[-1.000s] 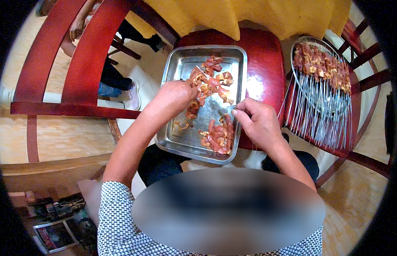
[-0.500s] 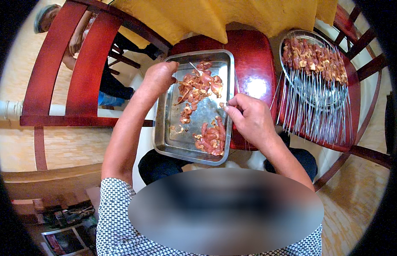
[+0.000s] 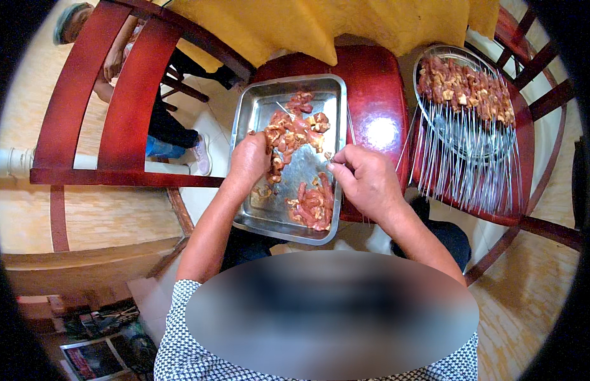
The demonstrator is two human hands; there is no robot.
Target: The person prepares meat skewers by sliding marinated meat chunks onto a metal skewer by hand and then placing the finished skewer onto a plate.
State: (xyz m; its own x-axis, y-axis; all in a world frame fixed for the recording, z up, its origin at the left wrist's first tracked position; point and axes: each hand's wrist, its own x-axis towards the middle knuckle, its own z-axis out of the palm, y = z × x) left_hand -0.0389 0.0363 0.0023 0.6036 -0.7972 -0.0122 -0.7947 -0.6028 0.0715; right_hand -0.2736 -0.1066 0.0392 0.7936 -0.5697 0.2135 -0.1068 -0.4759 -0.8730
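Note:
A rectangular metal tray [image 3: 241, 214] holds raw meat pieces in two groups: a larger meat pile [image 3: 293, 134] toward the far side and a smaller one [image 3: 312, 204] at the near right. My left hand [image 3: 250, 157] is closed at the left edge of the larger pile; its fingertips are mostly hidden, and so is anything they grip. Over the tray's right rim, my right hand [image 3: 366, 178] pinches a small piece of meat [image 3: 328, 156] between thumb and forefinger. A thin skewer [image 3: 281, 107] sticks out at the far side of the larger pile.
The tray rests on a red wooden chair seat [image 3: 377, 82]. On another chair at right, a round metal platter [image 3: 437, 130] bears several meat skewers [image 3: 466, 82], their bare ends overhanging. A yellow cloth [image 3: 396, 25] hangs behind. Beyond a chair back [image 3: 123, 95] sits another person [image 3: 114, 63].
My left hand has come down from the tray's far left rim, moving right and nearer to me, to the larger meat pile. My right hand has barely shifted and keeps its pinch.

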